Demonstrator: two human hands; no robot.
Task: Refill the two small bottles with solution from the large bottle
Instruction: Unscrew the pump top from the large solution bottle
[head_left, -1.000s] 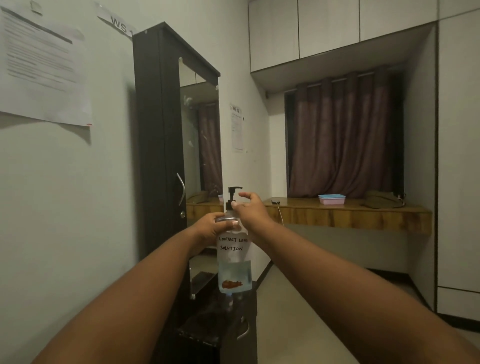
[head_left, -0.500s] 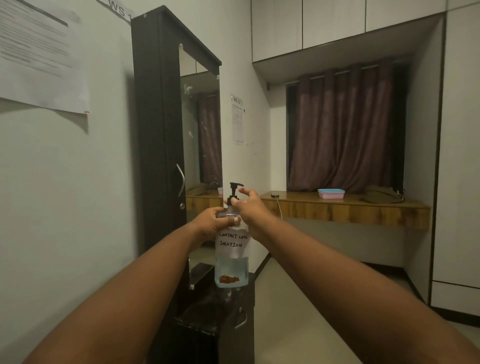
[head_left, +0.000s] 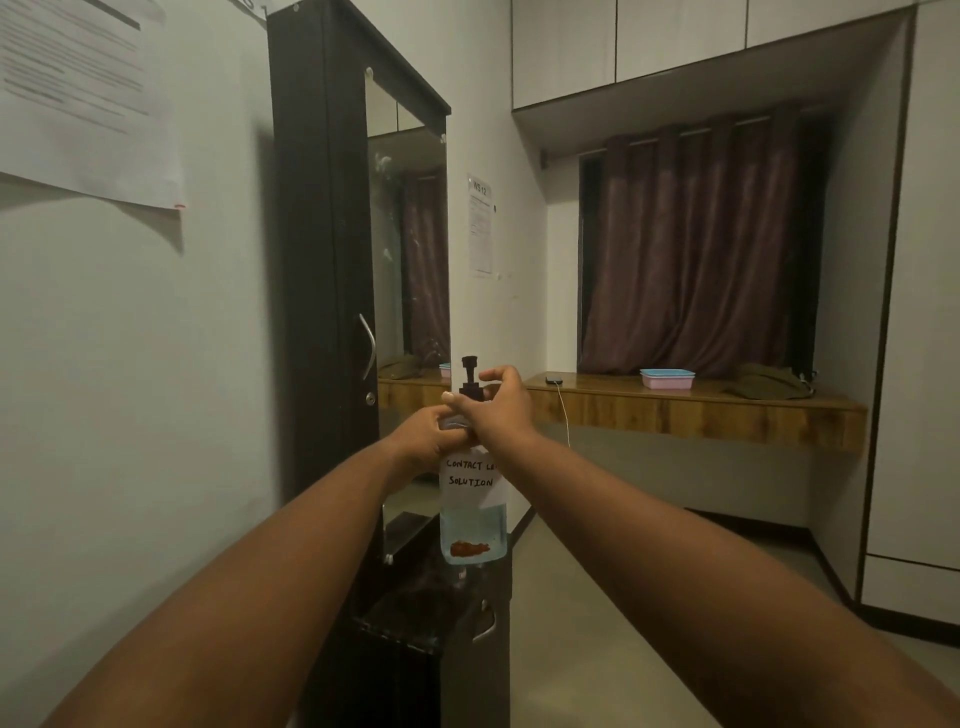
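A tall dark wardrobe (head_left: 322, 270) with a mirror door (head_left: 408, 249) stands at the left against the wall, a printed sheet (head_left: 83, 98) taped up to its left and a smaller notice (head_left: 480, 226) on the wall past it; at the far right, maroon curtains (head_left: 696, 249) hang above a wooden tabletop (head_left: 675, 410) carrying a blue-and-pink box (head_left: 667, 378), an olive cloth bag (head_left: 769, 382) and a small dark device (head_left: 554, 380) with a white cable; a low dark cabinet (head_left: 431, 634) sits near, under the hands; the large bottle (head_left: 472, 525), labelled as contact lens solution, is held up in the air above that cabinet, liquid filling its lower part; the left hand (head_left: 428, 439) has its grip closed around the bottle's shoulder; the right hand (head_left: 501, 402) crosses in front of the neck, thumb and fingers pinched at the collar of the black pump (head_left: 469, 376), partly hiding it and the label's right edge.
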